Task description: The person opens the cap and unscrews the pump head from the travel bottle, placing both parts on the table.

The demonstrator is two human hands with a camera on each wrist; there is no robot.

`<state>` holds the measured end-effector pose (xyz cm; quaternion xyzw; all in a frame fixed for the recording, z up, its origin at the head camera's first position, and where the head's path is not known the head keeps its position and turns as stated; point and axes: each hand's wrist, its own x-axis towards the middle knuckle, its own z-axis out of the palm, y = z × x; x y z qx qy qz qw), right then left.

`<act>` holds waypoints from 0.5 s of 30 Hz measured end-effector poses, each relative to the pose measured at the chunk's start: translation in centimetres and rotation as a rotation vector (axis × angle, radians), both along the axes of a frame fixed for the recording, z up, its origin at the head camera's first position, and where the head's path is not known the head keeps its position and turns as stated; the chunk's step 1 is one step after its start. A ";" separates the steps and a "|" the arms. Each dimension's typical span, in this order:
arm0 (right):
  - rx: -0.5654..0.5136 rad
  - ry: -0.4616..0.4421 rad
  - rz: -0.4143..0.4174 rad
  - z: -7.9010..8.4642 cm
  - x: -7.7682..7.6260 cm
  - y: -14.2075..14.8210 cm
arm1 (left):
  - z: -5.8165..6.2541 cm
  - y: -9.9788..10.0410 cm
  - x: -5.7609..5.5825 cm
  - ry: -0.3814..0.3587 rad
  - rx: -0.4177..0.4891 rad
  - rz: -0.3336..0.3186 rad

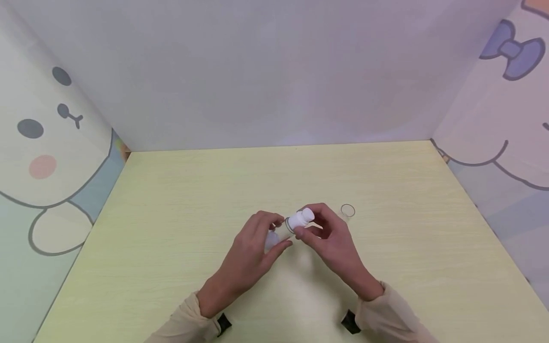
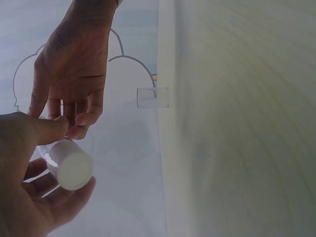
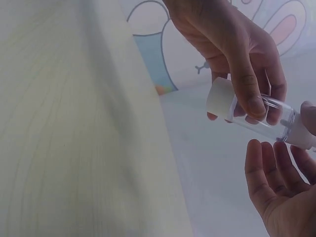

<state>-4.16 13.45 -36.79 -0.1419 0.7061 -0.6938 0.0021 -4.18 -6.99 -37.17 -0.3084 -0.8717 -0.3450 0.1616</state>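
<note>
A small pump bottle [image 1: 283,231], with a clear body, a white base and a white stepped top, is held tilted above the table between both hands. My left hand [image 1: 250,250] grips its lower body, thumb on one side and fingers on the other. In the left wrist view the round white base [image 2: 75,170] faces the camera. At the upper end my right hand [image 1: 332,238] pinches the white top [image 1: 300,219] between thumb and index finger. The right wrist view shows the clear body [image 3: 269,118] between the hands, the right thumb on the white collar.
Standing on the table right of the hands is a small clear cap [image 1: 348,210], its rim showing as a thin dark ring. The pale wood-grain table [image 1: 171,200] is bounded by a plain back wall [image 1: 274,76] and cartoon-printed side walls.
</note>
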 end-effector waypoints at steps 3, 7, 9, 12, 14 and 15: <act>-0.007 -0.004 -0.006 0.1 0.1 -0.3 | 0.0 0.0 0.0 -0.001 -0.003 0.004; -0.002 0.003 -0.031 0.1 0.3 -0.5 | 0.0 -0.1 0.1 0.014 -0.005 0.008; 0.006 0.014 -0.048 0.1 0.3 -0.6 | 0.0 -0.1 0.1 0.028 0.000 0.009; 0.031 0.040 -0.072 -0.1 0.4 -0.4 | -0.1 -0.3 0.1 0.035 0.028 -0.007; 0.050 0.058 -0.083 -0.1 0.4 -0.2 | -0.1 -0.5 0.0 0.026 0.054 -0.029; 0.057 0.066 -0.085 -0.1 0.4 -0.1 | -0.1 -0.6 0.0 0.015 0.072 -0.045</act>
